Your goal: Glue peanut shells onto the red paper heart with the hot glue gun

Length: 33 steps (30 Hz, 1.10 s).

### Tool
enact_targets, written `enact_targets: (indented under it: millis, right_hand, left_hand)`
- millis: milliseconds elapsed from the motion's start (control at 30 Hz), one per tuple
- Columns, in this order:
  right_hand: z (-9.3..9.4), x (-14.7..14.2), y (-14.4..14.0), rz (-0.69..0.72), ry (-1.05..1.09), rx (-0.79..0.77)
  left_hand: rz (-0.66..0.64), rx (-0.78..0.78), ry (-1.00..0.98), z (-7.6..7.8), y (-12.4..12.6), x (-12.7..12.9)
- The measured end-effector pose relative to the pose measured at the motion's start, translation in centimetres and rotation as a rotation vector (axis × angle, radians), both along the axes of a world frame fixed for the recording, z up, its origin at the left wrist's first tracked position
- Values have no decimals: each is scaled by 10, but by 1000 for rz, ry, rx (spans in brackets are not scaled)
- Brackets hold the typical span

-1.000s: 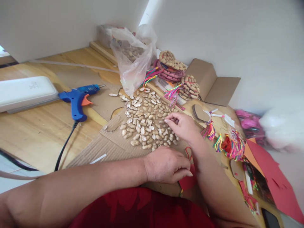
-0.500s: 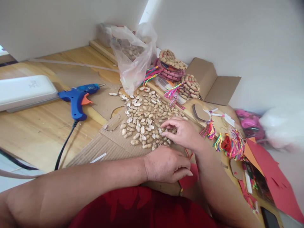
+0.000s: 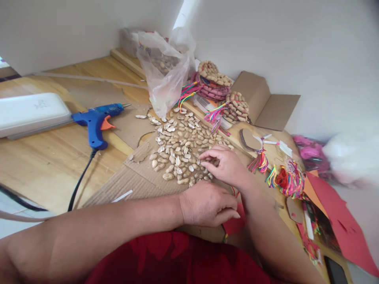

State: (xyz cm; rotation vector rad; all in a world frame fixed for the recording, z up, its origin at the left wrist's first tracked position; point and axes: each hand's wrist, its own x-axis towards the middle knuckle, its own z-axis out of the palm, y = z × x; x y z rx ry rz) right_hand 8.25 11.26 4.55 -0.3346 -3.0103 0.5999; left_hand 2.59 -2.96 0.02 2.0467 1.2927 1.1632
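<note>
Picking: my right hand (image 3: pixel 226 165) lay over the near-right edge of the shells (image 3: pixel 180 148), fingers curled low, thumb and forefinger pinched among them; I could not tell if one shell was caught.
Holding: my left hand (image 3: pixel 207 205) rested at the near edge of the tabletop (image 3: pixel 44 165), fingers loosely closed over a red piece (image 3: pixel 233 225), pressing it flat.
Shells: spread in a loose heap on the cardboard (image 3: pixel 130 181), mid-tabletop, between the bag (image 3: pixel 166 75) and my hands.
Glue gun: the gun (image 3: pixel 96 120) lay on its side left of the heap, nozzle toward the far edge, cord trailing to the near-left corner.
Far right: finished shell mats (image 3: pixel 217 85) sat stacked beside a folded box (image 3: pixel 263 100); bright threads (image 3: pixel 288 181) lay by the right edge.
Doing it well, I judged: choose a whole, flat half-shell, lift it by its rim with the fingertips only, and keep the wrist high so the neighbours did not scatter.
Steadying: I judged the left hand should keep the red piece pinned, clear of the gun's nozzle.
</note>
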Motion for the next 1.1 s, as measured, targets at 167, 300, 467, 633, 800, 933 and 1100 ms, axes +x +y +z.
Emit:
enact_targets:
  millis: [167,300,467,633,800,933,1100]
  right_hand:
    - [-4,-3,-7,0,1,-6]
    - [-4,-4,-8,-38,64,-52]
    - [0,-2,-6,-178,71,-212]
    - [-2,-4,-5,-231,51,-452]
    - [-5,-6,-7,-244,35,-519]
    - [-2,-7,-6,-222,-38,-408]
    - [2,-13,-5,-69,-98,-110]
  left_hand:
    - [-5,50,-42,0,0,0]
    - [3,44,-38,1,-1,0]
    - [-2,13,-10,1,0,0]
    - [-3,20,-19,-1,0,0]
    - [2,28,-20,0,-1,0]
    - [1,32,-16,0,-1,0]
    - [-13,-5,-4,0,0,0]
